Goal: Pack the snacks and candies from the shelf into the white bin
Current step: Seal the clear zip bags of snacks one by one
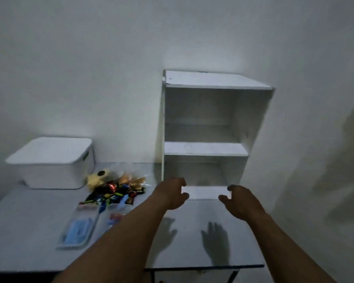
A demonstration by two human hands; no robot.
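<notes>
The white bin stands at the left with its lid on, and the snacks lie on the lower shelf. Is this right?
No. In the head view the snacks lie on the table, between the white bin and the shelf; the rest holds.

On grey table (18, 231): white lidded plastic bin (51, 162) back-left, white two-tier shelf unit (206, 149) right, heap of wrapped snacks (114, 192) between them.

No text, brand or number can be read. Coloured print is seen on the wrappers in the snack pile (114, 193) on the table (29, 231), and red marks on a small packet (116, 217), but all is blurred beyond reading.
</notes>
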